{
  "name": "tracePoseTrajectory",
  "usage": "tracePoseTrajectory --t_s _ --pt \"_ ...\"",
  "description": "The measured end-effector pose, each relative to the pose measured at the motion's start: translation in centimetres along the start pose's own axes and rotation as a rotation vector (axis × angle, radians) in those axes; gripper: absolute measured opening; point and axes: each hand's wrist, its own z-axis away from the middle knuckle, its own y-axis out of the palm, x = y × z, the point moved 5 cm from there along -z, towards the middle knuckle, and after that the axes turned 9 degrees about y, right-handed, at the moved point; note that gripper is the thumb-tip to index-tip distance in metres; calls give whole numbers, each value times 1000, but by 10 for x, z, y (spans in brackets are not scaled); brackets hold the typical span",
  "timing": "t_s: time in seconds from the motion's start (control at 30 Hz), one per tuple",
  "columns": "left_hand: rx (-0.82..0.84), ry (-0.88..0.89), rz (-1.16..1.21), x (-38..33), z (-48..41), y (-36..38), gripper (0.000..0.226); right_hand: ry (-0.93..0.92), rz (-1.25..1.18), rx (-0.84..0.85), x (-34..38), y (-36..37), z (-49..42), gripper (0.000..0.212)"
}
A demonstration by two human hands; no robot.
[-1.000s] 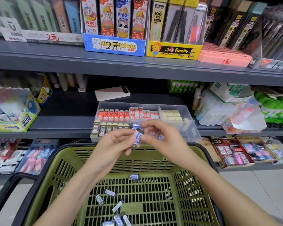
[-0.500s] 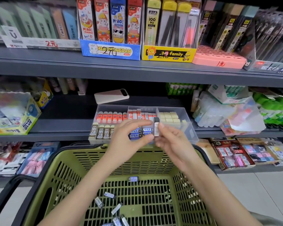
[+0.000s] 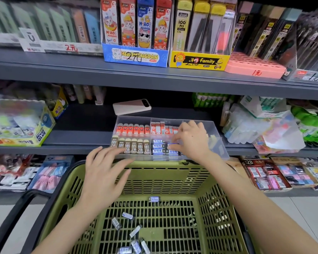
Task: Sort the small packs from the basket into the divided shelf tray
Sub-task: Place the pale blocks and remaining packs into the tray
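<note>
Here we reach with our right hand (image 3: pixel 191 140) into the clear divided tray (image 3: pixel 219 143) on the middle shelf (image 3: pixel 81 136). Its thumb and fingers pinch a small blue pack (image 3: pixel 173 144) low in the front middle compartment, touching the other blue packs (image 3: pixel 157 146) that lie there. In the front left compartment stand brown packs (image 3: pixel 133 147) marked 2B, behind them are red packs (image 3: pixel 130 128), and the right compartment is mostly hidden by our hand. Our left hand (image 3: pixel 103 175) hovers wide, fingers spread and holding nothing, just above the far rim of the green basket (image 3: pixel 173 165), in front of the tray. On the basket floor lie several more small packs (image 3: pixel 135 231), loose and at different angles, and one single pack (image 3: pixel 154 199) sits apart near the far wall. Behind the tray a flat pink phone (image 3: pixel 131 106) lies on the shelf.
</note>
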Motion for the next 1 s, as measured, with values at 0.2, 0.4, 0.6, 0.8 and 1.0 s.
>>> tracePoseTrajectory --t_s 0.2,0.4,0.6,0.8,1.0 --pt "-31 -20 41 -1 10 0 27 81 -32 19 -10 -2 17 27" --pt "-11 -55 37 3 37 -11 22 -49 -495 -286 32 -21 98 27" --pt "102 -162 153 10 67 -12 18 -265 -371 609 103 107 179 42" --pt "493 -212 246 3 89 45 35 -279 -161 712 139 181 194 49" --pt "986 -169 249 13 116 124 75 -37 -265 760 93 186 201 24"
